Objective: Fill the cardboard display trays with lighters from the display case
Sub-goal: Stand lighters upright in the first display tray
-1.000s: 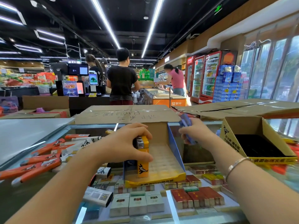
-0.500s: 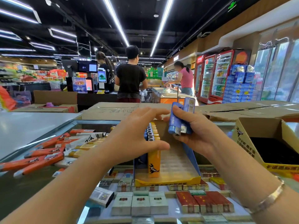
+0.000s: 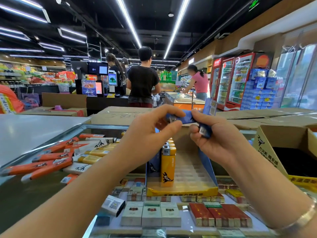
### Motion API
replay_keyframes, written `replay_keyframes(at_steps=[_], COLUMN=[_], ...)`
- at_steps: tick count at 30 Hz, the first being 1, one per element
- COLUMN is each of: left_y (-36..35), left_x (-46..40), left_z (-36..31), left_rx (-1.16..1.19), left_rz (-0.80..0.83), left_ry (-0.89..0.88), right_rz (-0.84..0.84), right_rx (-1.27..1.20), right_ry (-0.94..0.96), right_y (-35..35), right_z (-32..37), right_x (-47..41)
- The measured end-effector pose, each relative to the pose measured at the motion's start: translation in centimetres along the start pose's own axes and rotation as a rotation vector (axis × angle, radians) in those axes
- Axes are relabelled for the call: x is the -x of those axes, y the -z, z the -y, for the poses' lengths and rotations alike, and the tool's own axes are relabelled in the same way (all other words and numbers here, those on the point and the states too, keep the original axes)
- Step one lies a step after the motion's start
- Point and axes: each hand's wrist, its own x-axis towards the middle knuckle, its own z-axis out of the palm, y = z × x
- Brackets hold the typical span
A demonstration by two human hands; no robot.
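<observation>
The left hand (image 3: 151, 133) pinches a blue lighter (image 3: 178, 115) above the tray (image 3: 181, 190). The right hand (image 3: 221, 136) grips more blue lighters (image 3: 205, 130). One yellow lighter (image 3: 168, 166) stands in the tray.

Bare forearms, silver bangle (image 3: 305, 219) (on the right wrist)

The tray (image 3: 181, 190) has lots of bare room on its right side. A row of yellow lighters (image 3: 168, 167) stands along its left side. Loose orange lighters (image 3: 49, 166) crowd the desk (image 3: 25, 133) on the left, and a brown box (image 3: 281, 152) blocks the right.
</observation>
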Motion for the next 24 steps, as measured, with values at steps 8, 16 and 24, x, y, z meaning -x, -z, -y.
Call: replay_keyframes(at_steps=[8, 16, 24], left_y=[1.7, 5.8, 7.4], left_x=[-0.9, -1.0, -0.8], left_z=[0.2, 0.3, -0.1], left_rx=[0.232, 0.051, 0.000], left_rz=[-0.197, 0.038, 0.166], left_ry=[0.174, 0.202, 0.245], right_rz=[0.204, 0.153, 0.141], right_rx=[0.253, 0.342, 0.388], right_ry=[0.052, 0.095, 0.087], right_y=[-0.5, 0.3, 0.5], right_z=[-0.6, -0.2, -0.5], right_x=[0.6, 0.1, -0.2])
